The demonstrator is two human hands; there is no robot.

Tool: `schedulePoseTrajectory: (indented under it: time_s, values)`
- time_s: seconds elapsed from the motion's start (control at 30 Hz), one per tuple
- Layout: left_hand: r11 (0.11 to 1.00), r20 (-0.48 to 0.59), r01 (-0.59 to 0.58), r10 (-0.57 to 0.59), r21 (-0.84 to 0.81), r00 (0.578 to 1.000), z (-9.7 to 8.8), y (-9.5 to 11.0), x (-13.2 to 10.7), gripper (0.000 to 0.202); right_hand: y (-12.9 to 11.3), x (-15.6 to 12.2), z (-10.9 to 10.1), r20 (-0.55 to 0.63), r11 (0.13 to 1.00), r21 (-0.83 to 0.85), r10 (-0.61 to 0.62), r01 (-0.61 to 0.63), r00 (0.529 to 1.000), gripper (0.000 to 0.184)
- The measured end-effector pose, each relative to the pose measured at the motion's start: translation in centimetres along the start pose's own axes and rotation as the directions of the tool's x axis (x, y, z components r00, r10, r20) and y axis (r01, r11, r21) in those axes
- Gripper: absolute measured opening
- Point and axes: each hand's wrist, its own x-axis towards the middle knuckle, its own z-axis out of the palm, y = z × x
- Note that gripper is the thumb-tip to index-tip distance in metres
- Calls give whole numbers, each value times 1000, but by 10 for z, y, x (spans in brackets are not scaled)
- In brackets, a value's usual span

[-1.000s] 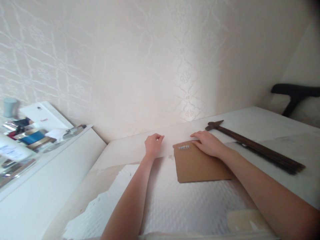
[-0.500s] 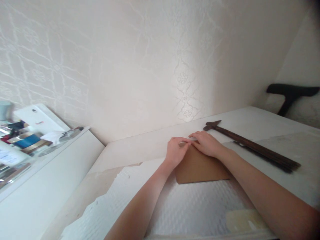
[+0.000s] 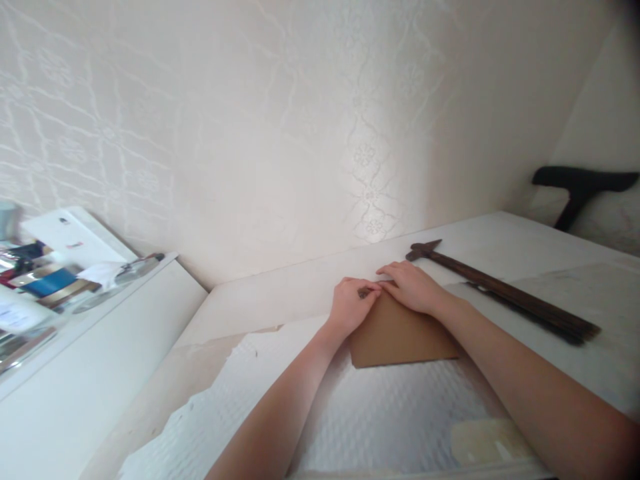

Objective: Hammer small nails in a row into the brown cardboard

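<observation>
A brown cardboard piece lies on a white table near the wall. My left hand rests on its far left corner with fingers curled in a pinch over the spot where small metal nails lay. What the fingers hold is hidden. My right hand lies flat on the cardboard's far edge, fingers stretched out, touching the left hand's fingertips. A dark hammer with a long wooden handle lies just right of my right hand.
White textured sheet covers the table's near part, with torn paper edges at left. A white shelf at left carries jars, tape rolls and clutter. Patterned wall behind. A dark chair back stands at far right.
My left hand has moved right from the bare tabletop onto the cardboard's corner, covering the nails, and closed into a pinch. My right hand stayed in place.
</observation>
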Motion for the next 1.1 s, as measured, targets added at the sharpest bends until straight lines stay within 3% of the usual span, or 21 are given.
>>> schedulePoseTrajectory:
  time_s: [0.17,0.27,0.33,0.43,0.5,0.6,0.73,0.93,1.1]
  values:
    - [1000,2,-11,11,4,1000,1,-1,1,16,-2,-1,-3,-10,1000,-23,16,-16,1000,31]
    - [999,26,8,-7,-52,1000,1,0,1,22,-4,-5,-14,-77,976,-125,168,-176,983,34]
    - [994,71,36,-28,-106,997,0,0,2,29,-3,-9,-24,-179,919,-161,332,-361,926,35]
    - [980,95,79,-62,-180,994,0,-3,4,35,2,-16,-35,-288,806,-135,525,-576,801,38]
    - [969,95,109,-90,-220,991,2,-6,5,39,7,-20,-38,-288,749,-112,604,-653,743,40]
    - [939,107,147,-119,-311,987,4,-9,7,44,15,-24,-38,-245,706,-84,670,-703,701,45]
    - [882,125,169,-126,-439,984,4,-8,8,51,26,-27,-36,-226,699,-85,681,-710,697,47]
    - [891,171,194,-133,-411,976,0,-9,10,62,35,-27,-33,-248,760,-168,584,-628,773,45]
    - [900,183,199,-136,-389,974,-2,-9,10,65,31,-25,-43,-319,804,-193,490,-562,811,46]
